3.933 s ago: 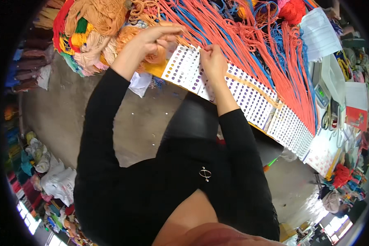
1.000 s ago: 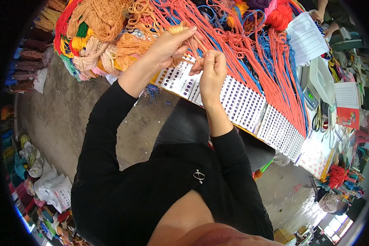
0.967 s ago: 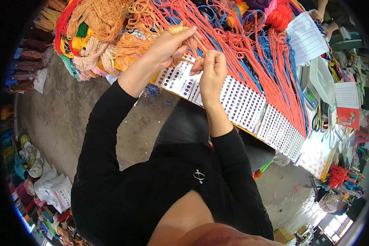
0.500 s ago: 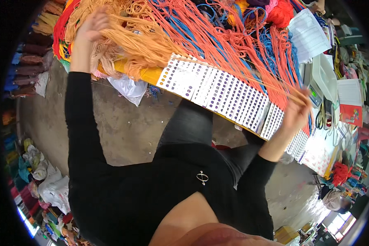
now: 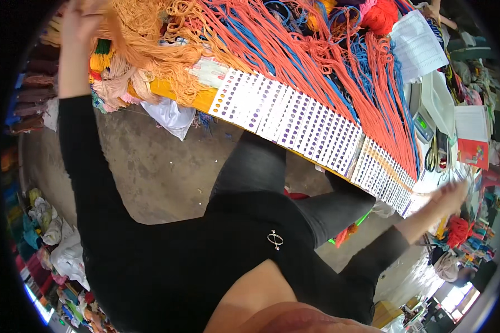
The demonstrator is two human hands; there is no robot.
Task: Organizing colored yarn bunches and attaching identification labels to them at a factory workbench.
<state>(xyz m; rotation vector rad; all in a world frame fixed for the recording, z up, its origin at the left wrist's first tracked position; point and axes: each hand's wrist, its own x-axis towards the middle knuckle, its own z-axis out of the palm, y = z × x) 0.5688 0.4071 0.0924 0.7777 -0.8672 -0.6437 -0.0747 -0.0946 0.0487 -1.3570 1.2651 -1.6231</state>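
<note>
The orange yarn (image 5: 150, 30) lies heaped at the table's (image 5: 204, 102) left end, beside your left hand (image 5: 84, 21). Some orange strands (image 5: 391, 171) slant across the dotted white cards (image 5: 294, 119) toward your right hand (image 5: 449, 198), your arms spread perhaps to straighten them, though blur means I can't tell whether either hand grips yarn. Behind, coral strands (image 5: 386, 123) run lengthwise, seemingly to avoid tangling.

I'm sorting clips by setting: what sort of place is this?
Probably a yarn or thread workshop: long coral and blue strands are laid out, orange yarn lies heaped to their left, and a digital scale stands to their right.
</note>
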